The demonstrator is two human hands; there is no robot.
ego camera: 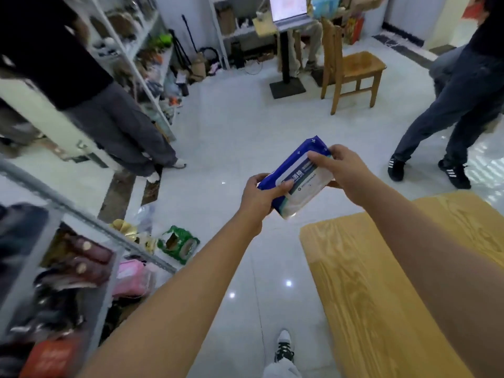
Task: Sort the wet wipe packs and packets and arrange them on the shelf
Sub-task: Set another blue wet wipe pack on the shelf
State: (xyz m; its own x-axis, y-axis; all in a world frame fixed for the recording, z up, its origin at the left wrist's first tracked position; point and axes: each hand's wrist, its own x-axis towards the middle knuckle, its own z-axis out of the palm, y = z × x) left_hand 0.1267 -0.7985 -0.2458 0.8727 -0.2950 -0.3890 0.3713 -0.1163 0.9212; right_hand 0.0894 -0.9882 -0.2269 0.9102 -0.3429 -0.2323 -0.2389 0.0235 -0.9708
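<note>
A blue and white wet wipe pack (296, 177) is held in the air in front of me, above the white tiled floor. My left hand (259, 199) grips its near end, thumb on top. My right hand (338, 166) grips its far end, fingers curled over the label. A green wipe pack (180, 246) lies on the floor by the foot of the grey metal shelf (81, 216) at the lower left. A pink pack (131, 276) sits on a low level of that shelf.
A wooden table top (381, 282) fills the lower right. One person in grey trousers (117, 126) stands by the left shelving, another in jeans (450, 110) at the right. A wooden chair (351, 69) and a screen on a stand (286, 50) are farther back.
</note>
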